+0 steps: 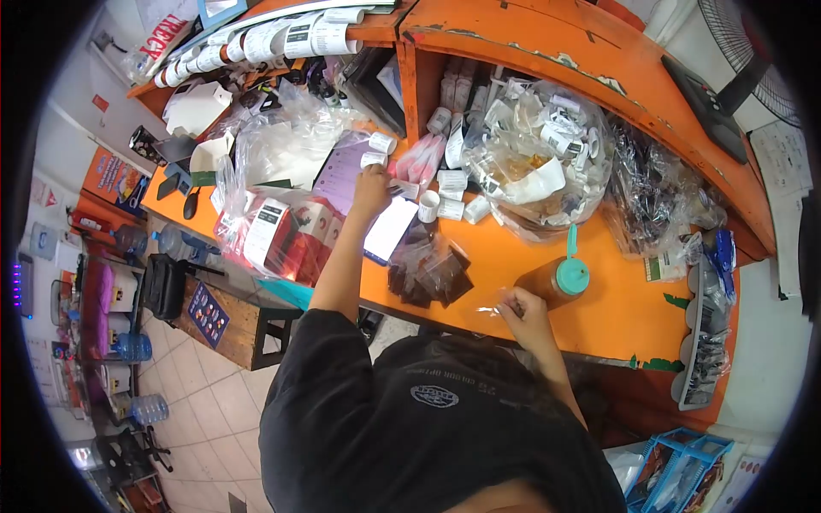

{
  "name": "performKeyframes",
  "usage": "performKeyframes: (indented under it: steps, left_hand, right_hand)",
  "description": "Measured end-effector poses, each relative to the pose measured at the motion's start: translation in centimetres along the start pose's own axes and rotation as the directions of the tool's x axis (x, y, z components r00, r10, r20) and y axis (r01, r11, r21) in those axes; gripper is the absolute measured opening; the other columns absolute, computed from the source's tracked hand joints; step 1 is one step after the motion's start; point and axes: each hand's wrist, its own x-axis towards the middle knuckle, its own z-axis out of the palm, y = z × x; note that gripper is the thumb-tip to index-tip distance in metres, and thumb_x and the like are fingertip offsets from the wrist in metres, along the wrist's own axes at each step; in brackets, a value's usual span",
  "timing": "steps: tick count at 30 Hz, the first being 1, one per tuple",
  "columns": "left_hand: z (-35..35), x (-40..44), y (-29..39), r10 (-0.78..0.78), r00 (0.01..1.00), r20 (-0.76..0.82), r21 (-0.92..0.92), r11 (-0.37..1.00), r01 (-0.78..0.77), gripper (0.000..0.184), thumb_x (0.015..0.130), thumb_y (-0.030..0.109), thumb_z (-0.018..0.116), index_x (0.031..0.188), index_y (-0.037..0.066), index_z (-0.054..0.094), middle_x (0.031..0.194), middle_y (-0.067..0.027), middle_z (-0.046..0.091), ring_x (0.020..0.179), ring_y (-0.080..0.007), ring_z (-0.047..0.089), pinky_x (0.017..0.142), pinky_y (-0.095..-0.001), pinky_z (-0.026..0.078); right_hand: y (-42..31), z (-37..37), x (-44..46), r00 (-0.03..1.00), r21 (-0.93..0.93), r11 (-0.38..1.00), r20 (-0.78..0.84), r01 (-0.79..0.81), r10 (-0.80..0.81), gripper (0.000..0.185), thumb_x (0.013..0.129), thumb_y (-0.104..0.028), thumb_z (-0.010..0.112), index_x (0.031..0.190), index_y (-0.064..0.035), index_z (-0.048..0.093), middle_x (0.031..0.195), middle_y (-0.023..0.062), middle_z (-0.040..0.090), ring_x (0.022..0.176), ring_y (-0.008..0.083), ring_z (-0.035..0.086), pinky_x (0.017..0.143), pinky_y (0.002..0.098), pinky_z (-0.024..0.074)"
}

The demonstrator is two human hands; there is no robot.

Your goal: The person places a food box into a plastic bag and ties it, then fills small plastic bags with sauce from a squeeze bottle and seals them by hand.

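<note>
My left hand (372, 190) reaches across the orange counter, its fingertips beside curled printed paper labels (374, 160) and the upper end of a lit white-screened device (392, 228). Whether those fingers grip anything is hidden from above. Close to the counter's front edge, my right hand (524, 316) is closed in a pinch, with a piece of clear plastic (489, 310) at its fingertips. A brown-filled bottle with a teal lid (572, 276) stands just beyond it. Between my hands lie several small clear packets of dark brown contents (432, 272).
A red-and-white bagged parcel (286, 235) sits on the left. Behind are a large clear bag of crumpled labels (543, 154) and a pile of dark plastic bags (658, 188). A grey tray (703, 342) borders the right end. An orange shelf (547, 51) overhangs the back.
</note>
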Motion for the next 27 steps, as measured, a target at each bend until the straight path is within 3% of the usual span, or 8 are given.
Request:
performKeyframes:
  steps: [1,4,10,16,17,20,24,27]
  left_hand:
    - [0.0,0.4,0.5,0.090,0.986,-0.138,-0.075,0.992,-0.101,0.027,0.066,0.018,0.071,0.090,0.007,0.071,0.105,-0.0170,0.065,0.100,-0.0349,0.060,0.087,-0.0429,0.046]
    - [2.1,1.9,1.6,-0.192,0.932,0.308,-0.336,0.894,0.296,0.032,0.065,0.019,0.070,0.094,0.003,0.068,0.094,-0.0180,0.067,0.089,-0.0354,0.064,0.079,-0.0406,0.050]
    - [-1.4,2.7,-0.3,-0.405,0.914,-0.033,-0.297,0.877,0.378,0.026,0.070,0.017,0.069,0.093,0.004,0.065,0.088,-0.0230,0.066,0.086,-0.0387,0.064,0.077,-0.0423,0.051]
    - [-0.3,7.0,-5.6,-0.009,0.992,0.125,0.359,0.933,-0.037,0.031,0.063,0.009,0.068,0.093,0.014,0.071,0.128,-0.0156,0.051,0.124,-0.0347,0.044,0.095,-0.0506,0.041]
    - [-0.5,7.5,-5.8,0.073,0.989,0.127,0.252,0.962,-0.103,0.033,0.061,0.009,0.069,0.093,0.016,0.071,0.142,-0.0104,0.037,0.135,-0.0318,0.028,0.101,-0.0547,0.035]
    - [-0.4,9.3,-5.4,0.106,0.959,0.261,0.099,0.986,-0.136,0.028,0.066,0.006,0.064,0.090,0.019,0.073,0.141,-0.0130,0.037,0.131,-0.0315,0.035,0.096,-0.0563,0.039]
    - [2.0,11.2,-5.7,0.112,0.928,0.356,0.060,0.988,-0.142,0.029,0.069,0.006,0.066,0.098,0.007,0.068,0.107,-0.0148,0.064,0.099,-0.0333,0.062,0.083,-0.0459,0.052]
    - [-0.5,10.5,-3.2,-0.118,0.993,-0.015,-0.176,0.978,0.113,0.031,0.070,0.007,0.071,0.100,0.001,0.065,0.083,-0.0121,0.068,0.081,-0.0294,0.067,0.076,-0.0375,0.054]
  right_hand:
    - [0.1,-0.3,-0.1,0.999,-0.012,1.000,-0.017,-0.028,0.027,0.013,0.081,-0.005,0.065,0.079,0.0019,0.055,0.061,0.0033,0.045,0.056,0.0085,0.041,0.052,0.0251,0.0355]
    - [0.1,-0.9,-0.1,0.998,-0.046,0.997,0.003,-0.062,0.062,0.012,0.082,-0.005,0.065,0.081,0.0018,0.056,0.062,0.0023,0.047,0.058,0.0073,0.042,0.053,0.0239,0.0360]
    - [-0.3,-1.3,0.1,0.989,0.034,0.991,-0.067,-0.126,0.128,0.013,0.082,0.001,0.063,0.077,0.0007,0.051,0.064,-0.0023,0.044,0.064,0.0033,0.041,0.062,0.0202,0.0413]
    - [1.1,-0.4,0.6,0.994,0.015,0.997,-0.081,-0.074,0.075,0.014,0.082,-0.005,0.065,0.078,0.0014,0.053,0.062,0.0036,0.048,0.056,0.0095,0.043,0.052,0.0255,0.0368]
    - [0.4,-0.5,0.7,0.992,-0.009,0.994,-0.073,-0.108,0.107,0.013,0.082,-0.006,0.064,0.079,0.0016,0.054,0.061,0.0063,0.049,0.055,0.0118,0.044,0.052,0.0267,0.0373]
    - [-0.9,-0.6,0.9,0.989,-0.035,0.990,-0.058,-0.136,0.134,0.013,0.082,-0.006,0.064,0.080,0.0022,0.054,0.061,0.0070,0.049,0.056,0.0119,0.044,0.053,0.0270,0.0374]
    - [-0.8,-0.5,0.9,0.990,-0.047,0.991,-0.065,-0.126,0.123,0.013,0.082,-0.007,0.064,0.080,0.0026,0.054,0.061,0.0070,0.049,0.056,0.0117,0.044,0.053,0.0269,0.0375]
    - [-1.3,-0.8,0.7,0.987,-0.049,0.991,-0.105,-0.123,0.118,0.013,0.083,-0.007,0.063,0.080,0.0023,0.054,0.062,0.0066,0.049,0.057,0.0110,0.043,0.053,0.0265,0.0373]
